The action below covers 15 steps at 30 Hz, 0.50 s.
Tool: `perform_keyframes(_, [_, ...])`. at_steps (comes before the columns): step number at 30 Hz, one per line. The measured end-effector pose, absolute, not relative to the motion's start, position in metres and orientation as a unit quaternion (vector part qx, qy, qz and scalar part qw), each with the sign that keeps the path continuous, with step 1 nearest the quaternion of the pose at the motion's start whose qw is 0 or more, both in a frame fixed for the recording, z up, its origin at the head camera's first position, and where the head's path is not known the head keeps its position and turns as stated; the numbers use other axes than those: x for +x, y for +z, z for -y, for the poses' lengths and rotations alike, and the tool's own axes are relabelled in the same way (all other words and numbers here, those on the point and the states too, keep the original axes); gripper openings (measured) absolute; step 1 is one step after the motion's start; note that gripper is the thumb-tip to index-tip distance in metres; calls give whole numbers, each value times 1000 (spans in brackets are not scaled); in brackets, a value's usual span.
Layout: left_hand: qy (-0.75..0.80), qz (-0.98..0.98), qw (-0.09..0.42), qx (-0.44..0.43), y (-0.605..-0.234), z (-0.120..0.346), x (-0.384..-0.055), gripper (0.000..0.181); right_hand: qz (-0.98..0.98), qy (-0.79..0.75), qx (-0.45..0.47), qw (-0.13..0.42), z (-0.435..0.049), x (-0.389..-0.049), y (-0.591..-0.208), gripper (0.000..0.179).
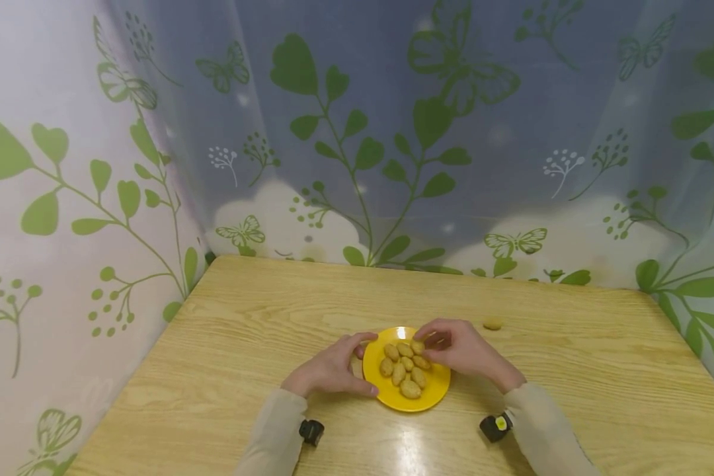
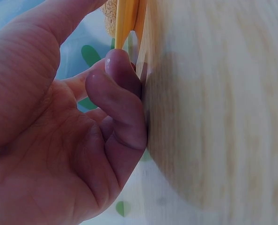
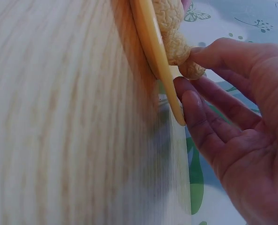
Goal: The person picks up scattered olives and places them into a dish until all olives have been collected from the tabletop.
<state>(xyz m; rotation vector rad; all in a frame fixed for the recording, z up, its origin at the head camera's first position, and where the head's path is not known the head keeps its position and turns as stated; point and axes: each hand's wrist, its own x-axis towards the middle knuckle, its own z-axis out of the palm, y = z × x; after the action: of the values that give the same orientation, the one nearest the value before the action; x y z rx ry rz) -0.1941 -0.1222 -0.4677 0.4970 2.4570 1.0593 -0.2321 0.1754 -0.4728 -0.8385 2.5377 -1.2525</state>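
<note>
A round yellow plate [image 1: 434, 391] lies on the table with several tan, wrinkled walnuts [image 1: 410, 389] grouped on it. At its left side my left hand [image 1: 336, 367] holds the rim, thumb toward the near edge and forefinger toward the far edge. In the left wrist view, the other fingers [image 2: 125, 112] curl beside the rim, low against the table. My right hand [image 1: 467, 350] reaches over the plate's right rim and pinches a walnut [image 3: 193, 70] at the group's far right. Its lower fingers [image 3: 195, 112] are right at the plate's edge in the right wrist view.
One more walnut [image 1: 492, 323] lies on the wooden table [image 1: 244, 317], beyond and right of the right hand. A curtain [image 1: 345, 198] printed with leaves and butterflies hangs along the table's back edge and left side.
</note>
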Motion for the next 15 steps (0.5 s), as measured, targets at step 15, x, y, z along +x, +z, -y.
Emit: perform_keyframes(15, [384, -882, 212, 173, -467, 122, -193, 93, -859, -415, -286, 86, -176, -231, -473, 21])
